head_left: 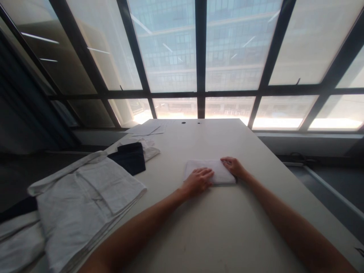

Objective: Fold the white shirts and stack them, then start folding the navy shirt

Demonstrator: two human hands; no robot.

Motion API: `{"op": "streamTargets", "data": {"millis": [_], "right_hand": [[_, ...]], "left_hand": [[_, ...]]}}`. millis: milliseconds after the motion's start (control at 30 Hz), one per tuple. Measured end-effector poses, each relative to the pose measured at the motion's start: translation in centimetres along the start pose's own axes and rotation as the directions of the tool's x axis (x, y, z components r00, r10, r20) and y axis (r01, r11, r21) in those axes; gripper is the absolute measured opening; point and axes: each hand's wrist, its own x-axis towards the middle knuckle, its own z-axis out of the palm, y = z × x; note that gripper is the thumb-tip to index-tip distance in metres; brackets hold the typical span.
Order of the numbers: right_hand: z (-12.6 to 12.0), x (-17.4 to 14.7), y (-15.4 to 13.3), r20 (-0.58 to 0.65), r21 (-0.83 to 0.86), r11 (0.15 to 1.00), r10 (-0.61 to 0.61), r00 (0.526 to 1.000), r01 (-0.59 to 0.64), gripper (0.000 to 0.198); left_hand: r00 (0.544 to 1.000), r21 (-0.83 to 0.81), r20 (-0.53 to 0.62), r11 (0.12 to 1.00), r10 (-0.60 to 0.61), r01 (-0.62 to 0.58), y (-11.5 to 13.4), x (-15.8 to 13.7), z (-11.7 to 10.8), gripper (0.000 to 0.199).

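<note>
A white cloth folded into a flat rectangle (222, 172) lies on the white table (210, 220) in front of me. My left hand (198, 179) rests flat on the cloth's left and near part, its fingers stretched out. At the far right corner of the cloth is my right hand (233, 167), fingers extended along the edge and touching it. Whether the right fingertips pinch any fabric is too small to tell. Part of the cloth is covered by my left hand.
Along the table's left side lie a large pile of white cloth (85, 197), a folded dark navy cloth (132, 157) and a smaller white cloth (150, 151). Sheets of paper (146, 130) are at the far left. Two small dark holes (183, 122) mark the far end, before tall windows.
</note>
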Motion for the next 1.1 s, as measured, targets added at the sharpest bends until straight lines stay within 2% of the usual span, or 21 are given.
{"op": "streamTargets", "data": {"millis": [100, 200, 300, 367, 433, 533, 567, 600, 633, 667, 733, 767, 833, 867, 967, 1100], "right_hand": [[0.0, -0.1, -0.1, -0.009, -0.132, 0.991, -0.038, 0.999, 0.036, 0.028], [-0.7, -0.3, -0.5, -0.024, -0.284, 0.959, -0.006, 1.000, -0.001, 0.028], [-1.5, -0.8, -1.6, 0.017, -0.372, 0.928, 0.042, 0.999, -0.032, 0.026], [-1.6, -1.4, -2.9, 0.135, -0.304, 0.951, 0.097, 0.986, -0.052, 0.025], [-1.2, -2.0, -4.5, 0.355, -0.094, 0.989, 0.143, 0.924, -0.118, 0.027], [0.3, -2.9, -7.1, 0.688, 0.237, 0.925, 0.056, 0.723, -0.298, 0.034], [0.8, -3.0, -7.8, 0.735, 0.297, 0.895, 0.009, 0.678, -0.333, 0.036], [1.4, -3.0, -8.2, 0.741, 0.336, 0.877, -0.022, 0.671, -0.343, 0.035], [1.8, -2.9, -8.3, 0.707, 0.364, 0.870, -0.026, 0.707, -0.332, 0.033], [2.2, -2.7, -8.2, 0.630, 0.382, 0.873, -0.005, 0.777, -0.303, 0.030], [2.8, -2.2, -7.4, 0.358, 0.378, 0.897, 0.087, 0.930, -0.229, 0.024], [2.9, -2.0, -6.8, 0.202, 0.356, 0.913, 0.133, 0.970, -0.199, 0.023], [3.1, -1.7, -5.6, -0.030, 0.294, 0.943, 0.174, 0.984, -0.158, 0.024], [3.1, -1.6, -5.1, -0.087, 0.264, 0.954, 0.171, 0.982, -0.143, 0.025], [3.6, -1.8, -4.6, -0.117, 0.195, 0.977, 0.114, 0.987, -0.090, 0.031], [4.8, -2.0, -4.7, -0.103, 0.099, 0.994, -0.041, 0.994, 0.052, 0.038]], "left_hand": [[0.998, 0.071, 0.065, 0.997, 0.027, -0.031, 1.3, -0.1, 0.5, 0.041], [0.997, 0.120, 0.075, 0.993, -0.016, 0.007, 0.9, -0.4, -0.1, 0.047], [0.990, 0.172, 0.043, 0.977, -0.137, 0.128, -0.3, -0.6, -0.9, 0.053], [0.964, 0.177, 0.000, 0.948, -0.267, 0.263, -1.2, -0.6, -1.4, 0.049], [0.916, 0.131, -0.022, 0.907, -0.400, 0.400, -2.2, -0.4, -1.6, 0.043], [0.845, 0.070, -0.037, 0.842, -0.533, 0.534, -3.0, -0.2, -1.5, 0.038], [0.831, 0.072, -0.039, 0.828, -0.554, 0.555, -3.0, -0.1, -1.3, 0.038], [0.825, 0.083, -0.038, 0.821, -0.564, 0.565, -2.8, -0.1, -1.1, 0.038], [0.826, 0.100, -0.030, 0.820, -0.563, 0.563, -2.6, 0.0, -0.9, 0.041], [0.832, 0.117, -0.013, 0.825, -0.555, 0.553, -2.2, 0.0, -0.6, 0.044], [0.859, 0.148, 0.035, 0.853, -0.510, 0.501, -1.5, 0.0, -0.2, 0.051], [0.877, 0.160, 0.060, 0.871, -0.477, 0.464, -1.1, 0.0, 0.0, 0.053], [0.906, 0.174, 0.104, 0.905, -0.409, 0.389, -0.5, -0.1, 0.2, 0.057], [0.917, 0.179, 0.120, 0.917, -0.380, 0.357, -0.3, -0.1, 0.2, 0.059], [0.944, 0.187, 0.147, 0.946, -0.295, 0.266, 0.5, -0.4, 0.3, 0.064], [0.978, 0.159, 0.186, 0.985, -0.095, 0.065, 2.3, -0.8, 0.8, 0.071]]}}
